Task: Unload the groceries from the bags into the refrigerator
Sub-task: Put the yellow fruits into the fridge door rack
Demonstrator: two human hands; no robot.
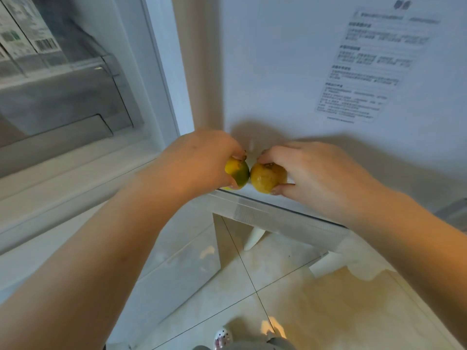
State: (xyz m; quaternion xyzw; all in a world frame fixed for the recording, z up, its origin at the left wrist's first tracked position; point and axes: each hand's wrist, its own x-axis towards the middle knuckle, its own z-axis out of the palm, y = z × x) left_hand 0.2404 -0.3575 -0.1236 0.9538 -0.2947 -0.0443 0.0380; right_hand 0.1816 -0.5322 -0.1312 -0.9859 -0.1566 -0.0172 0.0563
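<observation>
Head-camera view: a yellow-green citrus fruit [237,174] is gripped by the curled fingers of the left hand [199,160], and a yellow fruit [267,176] is pinched between thumb and fingers of the right hand [310,173], the two fruits touching side by side. Both are held at the near rim of a clear door shelf [278,213] on the open refrigerator door [290,72], where a printed sheet [374,64] is fixed at far right. Boxed cartons [22,34] are seen in a door bin [70,59] at far left.

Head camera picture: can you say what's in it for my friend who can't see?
Two hands each hold a small yellow-green fruit, left hand with the greener fruit, right hand with the yellower fruit, side by side at an open refrigerator door shelf.
</observation>
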